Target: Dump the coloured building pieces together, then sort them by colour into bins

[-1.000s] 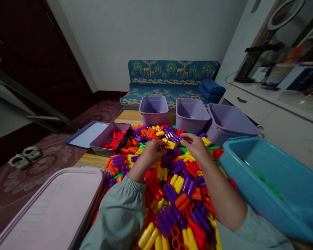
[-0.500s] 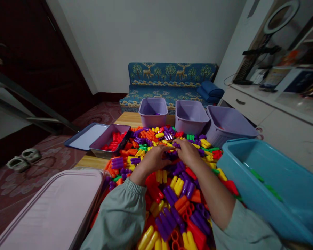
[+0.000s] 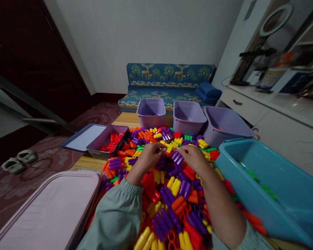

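Note:
Over a heap of plastic building blocks made of joined tubes, both my hands are a short way apart. My left hand (image 3: 150,157) has its fingers bent and pressed together above the pile; what they hold, if anything, is hidden. To the right, my right hand (image 3: 193,157) is closed, thumb and fingertips at the upper edge of a purple block (image 3: 177,158) that it appears to pinch. Between the hands lie yellow blocks (image 3: 169,148). Below them are more yellow blocks (image 3: 175,186), purple blocks (image 3: 162,223) and orange blocks (image 3: 179,205).
A blue tub (image 3: 281,208) with a few green pieces stands at right. Several lilac bins line the back, one (image 3: 151,119) at the left end. An open box (image 3: 95,151) with red blocks is at left, by a pale lid (image 3: 49,208). Behind is a patterned sofa (image 3: 156,92).
My hands, close together before, have drawn apart, the left slightly leftward and the right toward the right and down. A purple block now shows at my right fingertips. The view has shifted slightly.

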Tool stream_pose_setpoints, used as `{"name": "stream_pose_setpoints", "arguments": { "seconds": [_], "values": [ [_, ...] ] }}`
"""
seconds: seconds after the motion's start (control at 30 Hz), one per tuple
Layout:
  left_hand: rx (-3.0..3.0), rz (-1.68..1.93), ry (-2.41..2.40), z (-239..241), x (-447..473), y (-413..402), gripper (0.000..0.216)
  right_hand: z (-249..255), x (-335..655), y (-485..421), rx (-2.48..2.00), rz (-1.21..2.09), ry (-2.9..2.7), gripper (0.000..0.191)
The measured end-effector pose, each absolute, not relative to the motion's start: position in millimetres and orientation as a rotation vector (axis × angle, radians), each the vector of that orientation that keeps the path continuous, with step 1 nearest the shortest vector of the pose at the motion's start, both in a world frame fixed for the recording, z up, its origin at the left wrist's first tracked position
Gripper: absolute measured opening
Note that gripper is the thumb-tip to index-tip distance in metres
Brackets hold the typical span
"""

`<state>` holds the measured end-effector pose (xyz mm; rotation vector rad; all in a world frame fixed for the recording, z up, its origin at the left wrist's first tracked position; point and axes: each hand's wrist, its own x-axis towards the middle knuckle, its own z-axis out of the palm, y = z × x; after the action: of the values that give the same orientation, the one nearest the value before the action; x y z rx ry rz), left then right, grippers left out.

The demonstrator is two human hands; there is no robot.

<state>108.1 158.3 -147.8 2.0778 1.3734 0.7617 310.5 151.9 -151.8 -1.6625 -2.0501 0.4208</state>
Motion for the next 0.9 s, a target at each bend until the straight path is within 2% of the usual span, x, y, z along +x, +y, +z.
{"name": "stream_pose_setpoints", "arguments": {
  "seconds": [0.07,0.2,0.4,0.53,0.77,0.9],
  "values": [
    [2.11,0.782,1.42,-147.1,109.3,159.3,0.029,-154.1,311.8,153.1,-1.704,0.372,-2.029,0.04],
    [2.239,0.762,1.483,-147.2,118.0,168.6,0.032,-166.7,311.2,156.3,-1.685,0.432,-1.937,0.012],
    [2.422,0.352,1.548,-145.0,140.3,191.5,0.045,-178.1,311.0,159.5,-1.663,0.506,-1.859,0.042],
    [2.43,0.294,1.588,-139.5,150.3,195.7,0.046,-170.3,309.5,156.8,-1.759,0.553,-1.868,0.058],
    [2.539,-0.058,1.558,-126.3,167.0,203.4,0.06,-166.5,308.0,154.5,-1.822,0.645,-1.926,0.065],
    [2.546,-0.129,1.567,-128.5,179.3,210.5,0.061,-170.8,309.4,154.8,-1.774,0.654,-1.935,0.067]
  ]
}}
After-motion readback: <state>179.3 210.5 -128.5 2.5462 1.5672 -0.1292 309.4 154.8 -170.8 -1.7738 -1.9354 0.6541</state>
